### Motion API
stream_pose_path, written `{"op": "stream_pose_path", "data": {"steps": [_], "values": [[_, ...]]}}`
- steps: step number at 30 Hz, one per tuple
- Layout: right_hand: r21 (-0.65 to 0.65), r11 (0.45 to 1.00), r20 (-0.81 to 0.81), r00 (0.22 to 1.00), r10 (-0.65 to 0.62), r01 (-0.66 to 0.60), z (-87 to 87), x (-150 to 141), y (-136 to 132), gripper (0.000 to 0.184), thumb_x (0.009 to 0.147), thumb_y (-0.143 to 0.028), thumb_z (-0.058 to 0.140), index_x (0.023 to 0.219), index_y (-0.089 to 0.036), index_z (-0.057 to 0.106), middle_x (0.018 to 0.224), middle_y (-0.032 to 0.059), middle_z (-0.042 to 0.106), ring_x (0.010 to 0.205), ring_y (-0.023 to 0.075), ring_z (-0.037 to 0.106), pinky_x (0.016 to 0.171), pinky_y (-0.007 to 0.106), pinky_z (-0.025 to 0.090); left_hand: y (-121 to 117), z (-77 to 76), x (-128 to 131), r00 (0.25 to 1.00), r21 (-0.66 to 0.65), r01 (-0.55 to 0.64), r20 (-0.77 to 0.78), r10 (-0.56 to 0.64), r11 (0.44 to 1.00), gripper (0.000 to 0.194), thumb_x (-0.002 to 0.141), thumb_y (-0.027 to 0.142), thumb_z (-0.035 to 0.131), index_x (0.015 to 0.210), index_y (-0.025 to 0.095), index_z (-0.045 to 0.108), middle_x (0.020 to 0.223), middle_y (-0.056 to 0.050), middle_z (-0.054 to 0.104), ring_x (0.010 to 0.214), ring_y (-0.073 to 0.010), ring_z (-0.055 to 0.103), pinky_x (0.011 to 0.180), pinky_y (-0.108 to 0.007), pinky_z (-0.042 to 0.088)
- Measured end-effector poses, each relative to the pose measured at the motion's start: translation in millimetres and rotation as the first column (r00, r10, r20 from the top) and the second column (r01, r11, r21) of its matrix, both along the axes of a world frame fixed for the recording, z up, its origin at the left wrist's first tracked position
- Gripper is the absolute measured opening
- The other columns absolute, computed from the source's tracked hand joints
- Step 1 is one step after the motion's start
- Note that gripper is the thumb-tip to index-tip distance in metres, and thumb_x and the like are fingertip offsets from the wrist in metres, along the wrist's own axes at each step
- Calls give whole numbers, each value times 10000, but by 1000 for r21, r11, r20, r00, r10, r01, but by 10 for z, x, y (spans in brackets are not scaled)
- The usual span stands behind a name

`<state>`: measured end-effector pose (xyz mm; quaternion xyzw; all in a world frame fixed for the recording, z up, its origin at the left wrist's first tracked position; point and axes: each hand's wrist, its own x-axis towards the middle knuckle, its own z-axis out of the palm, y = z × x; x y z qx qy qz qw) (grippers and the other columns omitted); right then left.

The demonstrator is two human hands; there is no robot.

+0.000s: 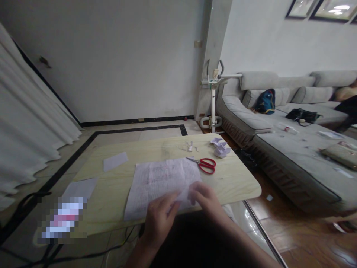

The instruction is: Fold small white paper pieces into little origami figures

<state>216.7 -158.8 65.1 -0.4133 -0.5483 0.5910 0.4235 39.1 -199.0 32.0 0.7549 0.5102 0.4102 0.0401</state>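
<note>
A small pale piece of paper spans the gap between my hands, over the lower right of a large creased sheet of printed paper. My left hand has its thumb and fingers closed on the piece's left side. At its right side my right hand is curled, fingers pinching the edge, slightly blurred. Just beyond the sheet lie red-handled scissors, their blades on the sheet's upper right corner. Folded paper shapes sit at the table's far right, with thin paper scraps beside them.
The light wooden table has rounded corners. On its left lie a blank paper slip and another paper, near a pixelated patch. A grey sofa with a backpack stands right; an exercise machine stands behind. A cable runs below.
</note>
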Motion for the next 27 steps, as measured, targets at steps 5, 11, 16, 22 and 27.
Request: {"op": "stream_pose_path", "data": {"steps": [5, 11, 16, 22, 27], "values": [[3, 1000, 21, 1000, 11, -11, -8, 6, 8, 181, 754, -299, 601, 629, -172, 569, 577, -14, 548, 547, 126, 493, 534, 242, 399, 0, -6, 10, 996, 49, 39, -80, -35, 998, 278, 868, 134, 513, 1111, 174, 644, 1012, -68, 755, 889, -202, 719, 789, -313, 582], [17, 999, 27, 998, 48, -48, -26, -3, -6, 160, 744, -274, 596, 624, -176, 554, 585, -20, 538, 562, 124, 486, 532, 231, 392, -22, 10, 33, 993, 28, 57, -107, -54, 998, 356, 806, 107, 512, 1135, 175, 632, 1015, -73, 753, 879, -215, 717, 778, -334, 589], [35, 997, 33, 997, 68, -69, -52, 5, -9, 131, 734, -263, 588, 641, -174, 563, 600, -24, 537, 578, 123, 489, 543, 228, 395, -15, 8, 59, 992, -18, 94, -82, -96, 995, 466, 759, 66, 511, 1201, 178, 601, 1086, -74, 734, 946, -218, 702, 820, -341, 583], [21, 997, 14, 998, 68, -68, -51, 2, -9, 98, 701, -217, 585, 617, -170, 564, 603, -25, 549, 599, 125, 498, 560, 223, 400, -13, -14, 87, 988, -4, 151, -42, -151, 989, 508, 744, 28, 493, 1217, 184, 593, 1108, -69, 727, 981, -201, 693, 861, -322, 572], [1, 998, 16, 998, 57, -57, -48, -8, -13, 76, 674, -192, 576, 603, -167, 568, 588, -25, 556, 586, 125, 496, 552, 223, 394, -21, 15, 89, 987, 46, 154, -59, -152, 987, 476, 755, 29, 483, 1189, 171, 617, 1084, -75, 736, 965, -198, 701, 853, -310, 577]]}}
